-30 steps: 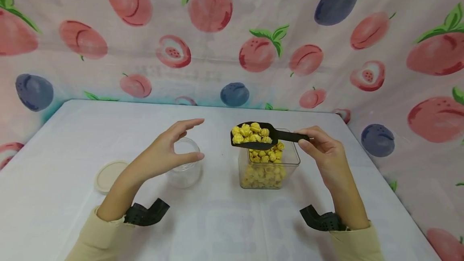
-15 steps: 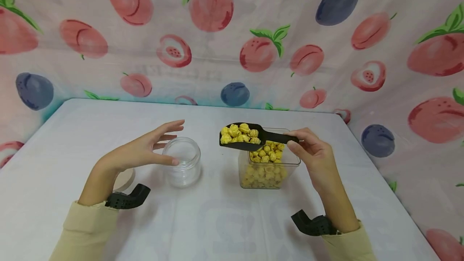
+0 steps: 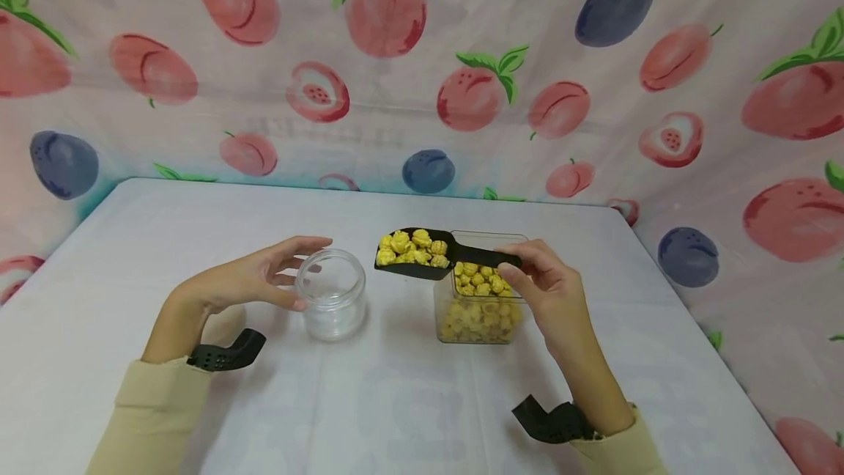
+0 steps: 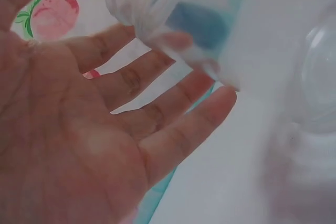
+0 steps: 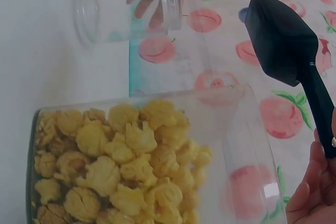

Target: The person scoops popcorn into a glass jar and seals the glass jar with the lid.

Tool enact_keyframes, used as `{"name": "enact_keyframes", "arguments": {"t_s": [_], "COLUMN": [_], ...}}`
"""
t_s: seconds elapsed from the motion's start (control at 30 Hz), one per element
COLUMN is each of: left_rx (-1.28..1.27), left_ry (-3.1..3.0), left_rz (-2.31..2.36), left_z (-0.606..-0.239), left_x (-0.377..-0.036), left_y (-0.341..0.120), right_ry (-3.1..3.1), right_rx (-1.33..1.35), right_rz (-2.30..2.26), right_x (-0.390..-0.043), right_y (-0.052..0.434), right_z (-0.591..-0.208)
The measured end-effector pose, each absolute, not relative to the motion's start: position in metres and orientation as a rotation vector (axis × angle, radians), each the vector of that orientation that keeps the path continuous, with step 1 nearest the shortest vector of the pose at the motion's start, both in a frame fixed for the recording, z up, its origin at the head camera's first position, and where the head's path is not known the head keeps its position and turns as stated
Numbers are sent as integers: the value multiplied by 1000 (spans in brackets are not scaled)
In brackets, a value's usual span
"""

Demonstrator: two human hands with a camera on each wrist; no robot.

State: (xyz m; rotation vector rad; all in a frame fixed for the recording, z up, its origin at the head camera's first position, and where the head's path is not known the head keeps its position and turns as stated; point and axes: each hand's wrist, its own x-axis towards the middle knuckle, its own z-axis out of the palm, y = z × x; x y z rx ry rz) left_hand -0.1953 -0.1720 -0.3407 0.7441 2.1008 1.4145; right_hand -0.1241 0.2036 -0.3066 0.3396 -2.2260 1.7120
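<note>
Right hand (image 3: 550, 292) pinches the scoop (image 3: 422, 255), level to keep popcorn (image 3: 412, 248) aboard; left hand (image 3: 247, 281), fingers relaxed, steadies the jar (image 3: 331, 295).

The right hand (image 3: 550, 292) carries the black scoop (image 3: 422, 255) of yellow popcorn (image 3: 410, 248) leftward — off the square container (image 3: 488, 306), now partway toward the clear jar (image 3: 332, 292). The left hand (image 3: 247, 281) drops from above the jar to its left side — fingers open beside the rim.
</note>
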Motion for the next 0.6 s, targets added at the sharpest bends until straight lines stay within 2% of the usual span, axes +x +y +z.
{"name": "enact_keyframes", "arguments": {"t_s": [0.6], "left_rx": [706], "left_ry": [2012], "left_rz": [1455], "left_z": [-347], "left_x": [-201], "left_y": [-175], "right_ry": [-2276], "right_rx": [277], "right_rz": [1722], "right_x": [-124], "right_y": [183], "right_z": [-305]}}
